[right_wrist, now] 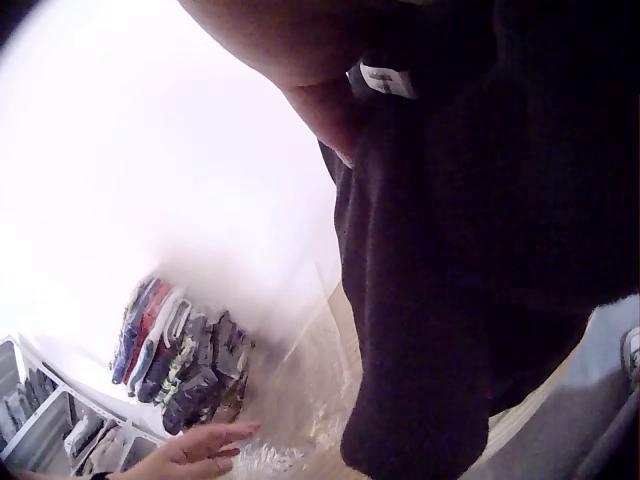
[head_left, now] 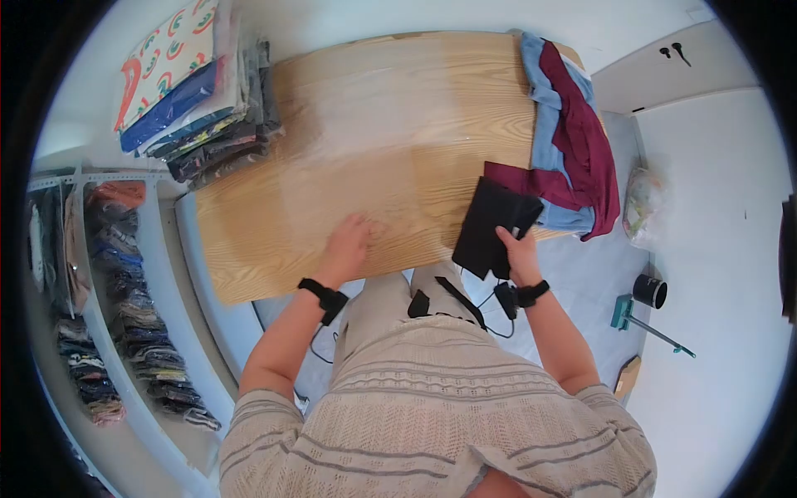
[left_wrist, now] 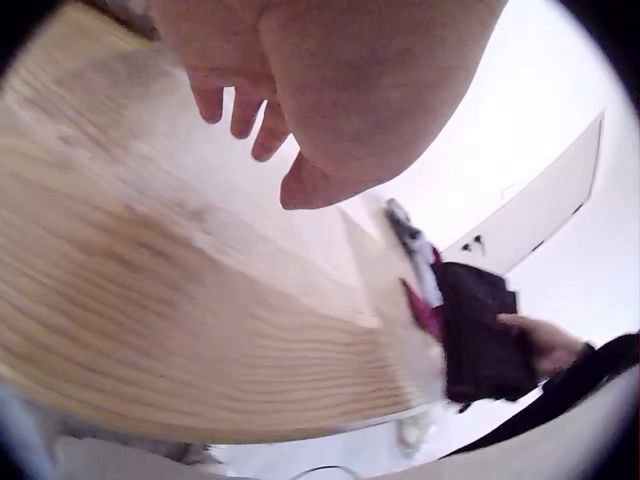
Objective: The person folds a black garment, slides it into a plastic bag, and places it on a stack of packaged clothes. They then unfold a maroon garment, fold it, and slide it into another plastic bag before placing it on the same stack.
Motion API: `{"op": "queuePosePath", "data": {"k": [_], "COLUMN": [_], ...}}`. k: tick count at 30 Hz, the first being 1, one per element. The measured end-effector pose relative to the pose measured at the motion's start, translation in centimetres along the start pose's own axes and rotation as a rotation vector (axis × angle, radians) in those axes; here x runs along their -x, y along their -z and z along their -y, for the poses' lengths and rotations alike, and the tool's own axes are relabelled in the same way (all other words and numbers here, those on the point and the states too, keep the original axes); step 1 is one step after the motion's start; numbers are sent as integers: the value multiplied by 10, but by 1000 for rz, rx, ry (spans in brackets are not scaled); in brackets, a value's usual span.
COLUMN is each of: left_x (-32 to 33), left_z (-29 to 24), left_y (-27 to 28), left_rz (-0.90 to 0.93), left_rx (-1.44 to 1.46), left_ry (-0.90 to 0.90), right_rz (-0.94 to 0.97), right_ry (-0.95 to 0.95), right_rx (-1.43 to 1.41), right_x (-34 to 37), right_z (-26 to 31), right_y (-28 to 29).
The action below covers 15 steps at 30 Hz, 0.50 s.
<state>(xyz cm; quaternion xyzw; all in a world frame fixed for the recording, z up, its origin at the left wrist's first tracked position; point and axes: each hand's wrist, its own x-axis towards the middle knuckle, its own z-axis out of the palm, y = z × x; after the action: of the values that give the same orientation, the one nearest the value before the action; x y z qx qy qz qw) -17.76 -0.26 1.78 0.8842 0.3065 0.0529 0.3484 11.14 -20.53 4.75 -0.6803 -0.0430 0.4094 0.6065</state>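
Right hand (head_left: pixel 521 259) grips black garment (head_left: pixel 488 226) at near edge of table (head_left: pixel 490 91); left hand (head_left: pixel 345 249), fingers loose, should support it.

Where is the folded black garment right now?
In the head view, the folded black garment is right of centre in the person's right hand, at the near edge of the wooden table, beside the maroon garment.

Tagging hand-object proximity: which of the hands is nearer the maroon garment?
Right. The right hand holds the black garment close beside the maroon garment; the left hand is farther off to its left, over the clear plastic.
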Motion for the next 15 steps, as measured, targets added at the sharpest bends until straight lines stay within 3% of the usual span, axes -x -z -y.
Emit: {"op": "queuePosePath", "data": {"k": [2, 8, 11, 15], "left_x": [26, 46, 37, 33], "left_z": [36, 56, 32, 20], "left_y": [14, 21, 4, -10], "left_rz": [-42, 153, 103, 23], "left_rx": [-326, -347, -339, -371], "left_ry": [-26, -38, -147, -103], "right_rz": [-27, -7, 42, 160], "right_ry": [38, 81, 79, 116], "right_rx": [19, 126, 235, 356], "right_x": [10, 36, 43, 61], "right_z": [6, 16, 16, 27], "right_y": [6, 0, -14, -47]}}
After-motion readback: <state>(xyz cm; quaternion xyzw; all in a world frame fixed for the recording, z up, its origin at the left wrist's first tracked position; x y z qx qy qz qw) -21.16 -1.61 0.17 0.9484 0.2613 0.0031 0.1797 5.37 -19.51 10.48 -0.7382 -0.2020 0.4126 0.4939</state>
